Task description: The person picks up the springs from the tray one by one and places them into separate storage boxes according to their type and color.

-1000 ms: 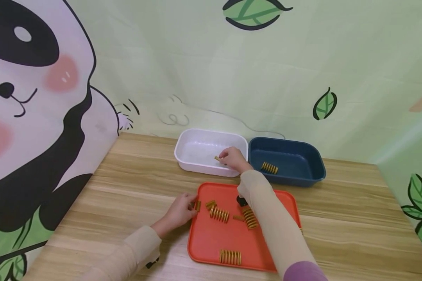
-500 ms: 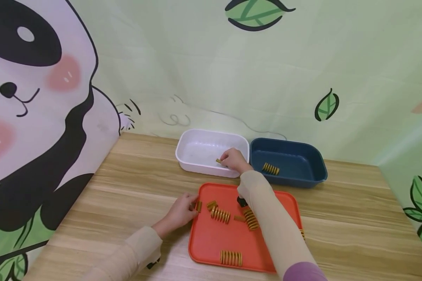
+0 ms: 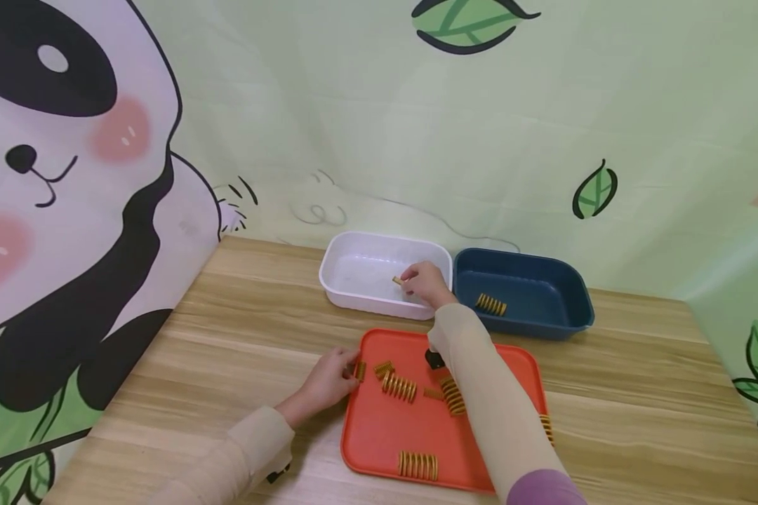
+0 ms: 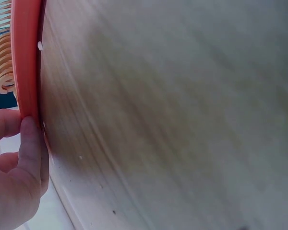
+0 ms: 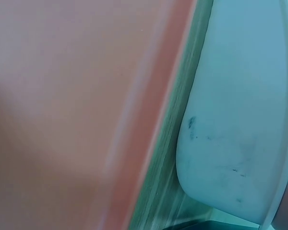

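I see little change: mid-frame, my right hand (image 3: 427, 282) pinches a small spring (image 3: 397, 280) over the white bin (image 3: 354, 295), still unplaced; my left hand (image 3: 328, 377) pinches the red tray (image 3: 377, 436) by its edge.

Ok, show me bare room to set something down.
Free: the table left of the white bin; the table right of the red tray, in front of the blue bin; the tray's near-left corner, beside the nearest spring. Crowded: the tray's middle, with clustered springs; its left edge, at the left hand.
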{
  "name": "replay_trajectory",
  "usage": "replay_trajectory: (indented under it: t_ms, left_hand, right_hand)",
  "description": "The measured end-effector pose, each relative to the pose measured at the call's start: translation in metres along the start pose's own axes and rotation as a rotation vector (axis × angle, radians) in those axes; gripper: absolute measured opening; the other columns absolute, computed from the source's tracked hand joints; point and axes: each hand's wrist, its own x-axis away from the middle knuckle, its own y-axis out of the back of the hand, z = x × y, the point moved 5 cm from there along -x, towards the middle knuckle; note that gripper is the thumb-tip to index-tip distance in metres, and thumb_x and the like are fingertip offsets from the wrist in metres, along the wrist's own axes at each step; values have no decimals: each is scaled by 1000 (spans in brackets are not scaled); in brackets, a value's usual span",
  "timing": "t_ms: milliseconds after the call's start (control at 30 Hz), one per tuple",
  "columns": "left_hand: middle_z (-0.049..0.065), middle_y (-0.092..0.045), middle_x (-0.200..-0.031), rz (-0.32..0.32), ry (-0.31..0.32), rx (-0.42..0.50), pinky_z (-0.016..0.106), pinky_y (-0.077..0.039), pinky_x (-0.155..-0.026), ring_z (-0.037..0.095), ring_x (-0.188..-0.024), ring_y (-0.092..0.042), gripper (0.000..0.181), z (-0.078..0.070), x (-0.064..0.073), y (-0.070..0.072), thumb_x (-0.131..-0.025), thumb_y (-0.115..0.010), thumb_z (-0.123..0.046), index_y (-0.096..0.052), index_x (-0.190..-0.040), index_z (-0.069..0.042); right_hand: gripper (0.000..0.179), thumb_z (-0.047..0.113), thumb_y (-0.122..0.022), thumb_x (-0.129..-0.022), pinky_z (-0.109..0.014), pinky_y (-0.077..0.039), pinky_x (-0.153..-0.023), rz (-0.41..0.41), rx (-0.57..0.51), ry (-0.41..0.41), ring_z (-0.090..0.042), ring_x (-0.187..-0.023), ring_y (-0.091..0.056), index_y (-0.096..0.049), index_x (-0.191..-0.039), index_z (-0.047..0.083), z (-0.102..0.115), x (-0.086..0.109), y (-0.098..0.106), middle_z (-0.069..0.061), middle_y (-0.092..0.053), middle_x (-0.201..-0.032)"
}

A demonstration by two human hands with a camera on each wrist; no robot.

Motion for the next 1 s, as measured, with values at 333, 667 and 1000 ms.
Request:
replay_trajectory:
  t_ms: [333, 667, 1000]
  left_hand:
    - [18, -52, -98, 7, 1, -7, 21, -47, -57, 18, -74, -56, 52, -1, 0, -1, -69, -61, 9, -48, -120, 10]
    - [18, -52, -101, 15, 7, -1, 20, -47, -58, 18, -75, -56, 52, 1, 0, -1, -70, -61, 8, -48, -120, 10]
    - [18, -52, -100, 15, -1, -7, 20, -47, -57, 18, -74, -56, 52, 0, 0, 0, -70, -61, 8, -49, -120, 9]
  right_hand:
    - [16, 3, -59, -77, -21, -43, -61, -7, -35, 5, -19, -71, -53, -65, -92, -1, -2, -2, 0, -14, -62, -89]
    - [18, 2, -58, -78, -24, -45, -67, 6, -35, -10, -21, -75, -52, -64, -94, -1, 0, -1, -2, -14, -60, -91]
    - [17, 3, -58, -78, -23, -42, -65, 7, -24, -21, -20, -75, -51, -64, -94, 0, -1, -1, -4, -13, -60, -91]
